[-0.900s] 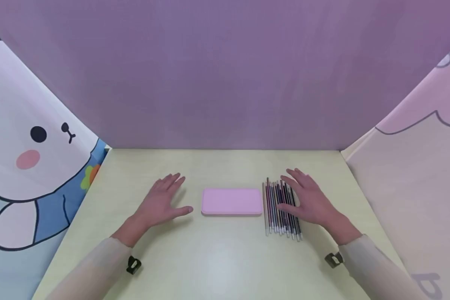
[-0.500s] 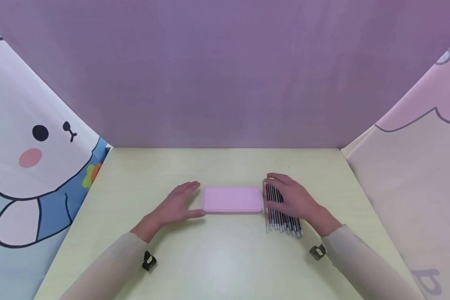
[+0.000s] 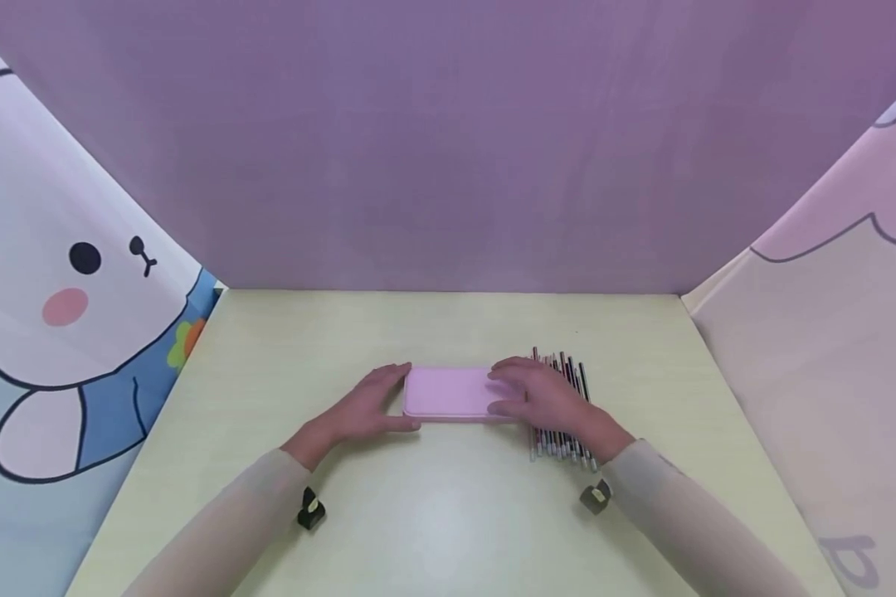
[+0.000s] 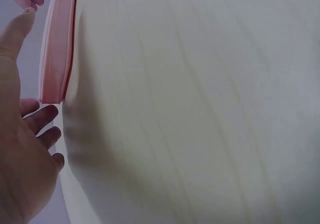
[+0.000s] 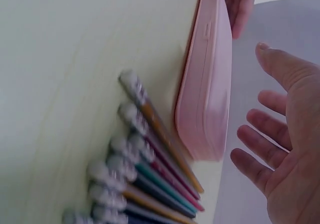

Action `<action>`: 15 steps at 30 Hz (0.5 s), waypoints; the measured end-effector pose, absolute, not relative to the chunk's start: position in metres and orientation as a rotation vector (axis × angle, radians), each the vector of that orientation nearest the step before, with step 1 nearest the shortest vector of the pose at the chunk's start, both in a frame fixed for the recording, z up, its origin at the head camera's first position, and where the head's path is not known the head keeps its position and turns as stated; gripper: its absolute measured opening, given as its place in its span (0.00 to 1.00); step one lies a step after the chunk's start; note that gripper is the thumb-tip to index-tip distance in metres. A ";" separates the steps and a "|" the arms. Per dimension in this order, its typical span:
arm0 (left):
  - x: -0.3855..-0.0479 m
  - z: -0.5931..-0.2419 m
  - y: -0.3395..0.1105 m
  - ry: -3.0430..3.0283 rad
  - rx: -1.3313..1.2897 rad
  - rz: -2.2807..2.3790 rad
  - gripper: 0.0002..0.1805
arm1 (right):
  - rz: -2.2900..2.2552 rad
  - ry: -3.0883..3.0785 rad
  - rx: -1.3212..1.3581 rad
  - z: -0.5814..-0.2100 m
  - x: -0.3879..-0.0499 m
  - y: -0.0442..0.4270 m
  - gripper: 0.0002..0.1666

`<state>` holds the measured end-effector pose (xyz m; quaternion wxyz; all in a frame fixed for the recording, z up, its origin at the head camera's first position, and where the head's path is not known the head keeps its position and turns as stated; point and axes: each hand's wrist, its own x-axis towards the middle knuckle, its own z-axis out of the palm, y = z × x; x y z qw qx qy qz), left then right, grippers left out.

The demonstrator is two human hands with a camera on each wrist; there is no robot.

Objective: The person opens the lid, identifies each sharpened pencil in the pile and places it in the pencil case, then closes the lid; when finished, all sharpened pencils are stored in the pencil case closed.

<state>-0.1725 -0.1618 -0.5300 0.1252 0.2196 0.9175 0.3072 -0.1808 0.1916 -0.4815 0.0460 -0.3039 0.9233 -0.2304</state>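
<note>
Backdrop's letter-like mark; pink case

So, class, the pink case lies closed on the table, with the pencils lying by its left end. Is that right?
Not quite: the pencils lie by its right end, partly hidden by the right hand, as the head view shows. The pink case does lie closed on the table.

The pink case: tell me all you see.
The pink, rounded rectangular case, seemingly plastic, lies flat and closed on the pale wood-grained table, its near side seamed, with a small catch. Multicoloured pencils lie beside its right end. The left hand is at its left end, the right hand over its right; contact is unclear.
</note>
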 end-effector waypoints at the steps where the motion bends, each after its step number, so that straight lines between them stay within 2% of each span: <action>1: -0.173 -0.530 -0.161 2.671 0.636 0.898 0.64 | -0.732 2.802 -0.922 -0.483 -0.181 0.190 0.38; 15: -0.174 -0.538 -0.159 2.726 0.606 0.852 0.64 | -0.853 2.691 -0.934 -0.485 -0.174 0.169 0.30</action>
